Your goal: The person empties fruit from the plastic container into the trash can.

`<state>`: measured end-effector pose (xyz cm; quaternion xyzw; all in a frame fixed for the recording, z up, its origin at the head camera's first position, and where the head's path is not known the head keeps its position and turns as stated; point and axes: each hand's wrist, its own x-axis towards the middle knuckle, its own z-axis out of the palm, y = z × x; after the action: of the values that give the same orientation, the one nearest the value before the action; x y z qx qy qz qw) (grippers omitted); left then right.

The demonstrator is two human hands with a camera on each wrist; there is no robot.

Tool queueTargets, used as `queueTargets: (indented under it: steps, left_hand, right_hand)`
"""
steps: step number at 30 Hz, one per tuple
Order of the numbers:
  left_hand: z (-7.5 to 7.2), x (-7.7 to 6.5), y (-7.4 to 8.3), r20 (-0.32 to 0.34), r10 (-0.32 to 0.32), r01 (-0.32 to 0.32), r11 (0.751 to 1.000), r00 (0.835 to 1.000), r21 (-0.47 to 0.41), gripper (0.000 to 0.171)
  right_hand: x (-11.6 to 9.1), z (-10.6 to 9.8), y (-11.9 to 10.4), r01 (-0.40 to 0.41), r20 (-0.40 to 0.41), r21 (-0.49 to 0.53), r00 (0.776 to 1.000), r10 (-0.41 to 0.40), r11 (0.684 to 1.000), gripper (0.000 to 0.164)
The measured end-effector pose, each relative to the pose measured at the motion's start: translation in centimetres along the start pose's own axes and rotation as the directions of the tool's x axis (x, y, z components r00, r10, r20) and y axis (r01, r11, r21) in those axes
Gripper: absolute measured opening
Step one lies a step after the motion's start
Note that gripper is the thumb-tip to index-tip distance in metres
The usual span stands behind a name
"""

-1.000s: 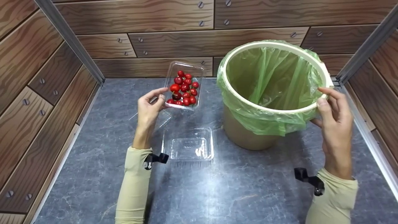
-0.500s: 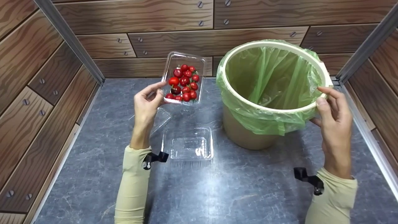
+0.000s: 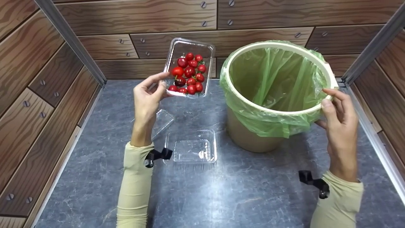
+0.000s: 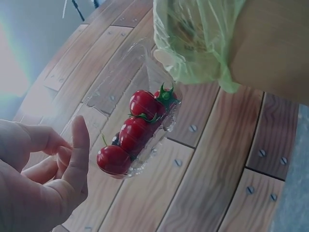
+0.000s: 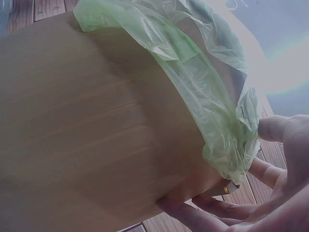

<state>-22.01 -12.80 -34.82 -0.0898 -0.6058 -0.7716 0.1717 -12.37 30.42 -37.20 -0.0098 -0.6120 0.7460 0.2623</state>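
My left hand (image 3: pixel 148 91) pinches the near-left edge of a clear plastic tray (image 3: pixel 190 46), which is lifted off the table and tilted. Several red cherry tomatoes (image 3: pixel 190 72) lie bunched in its near part, some with green stems. The left wrist view shows the tomatoes (image 4: pixel 133 135) from the side through the clear wall. At the right, my right hand (image 3: pixel 343 126) grips the rim of a beige trash can (image 3: pixel 253 139) lined with a green plastic bag (image 3: pixel 278 79). Close by in the right wrist view, the fingers (image 5: pixel 193 216) lie along the can's outer side, below the bag's folded edge.
An empty clear plastic container (image 3: pixel 191 148) stands on the grey marbled table (image 3: pixel 221 196), left of the can. Behind the left wrist lies another clear plastic piece (image 3: pixel 163 122). Wood-patterned walls (image 3: pixel 177 15) enclose the table at the back and sides.
My left hand has raised the tray of cherry tomatoes up and away from the table, toward the back wall. The right hand and the trash can have stayed in place.
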Motion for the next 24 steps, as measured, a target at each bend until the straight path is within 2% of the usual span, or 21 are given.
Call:
queueTargets:
  steps: [6,10,24]
  left_hand:
    - [0.6,0.2,0.8,0.019,-0.008,0.008,1.000,1.000,-0.007,0.028]
    - [1.3,0.4,1.3,0.018,0.011,-0.011,1.000,1.000,-0.008,0.026]
    - [4.7,0.4,2.0,0.059,0.055,-0.048,0.992,0.997,-0.113,0.026]
  right_hand:
    - [0.0,0.1,0.0,0.005,0.004,-0.002,1.000,-0.005,1.000,0.032]
    - [0.0,0.1,0.0,0.008,0.005,0.008,1.000,-0.008,1.000,0.032]
    - [0.0,0.2,0.0,0.010,0.002,-0.004,1.000,-0.010,1.000,0.031]
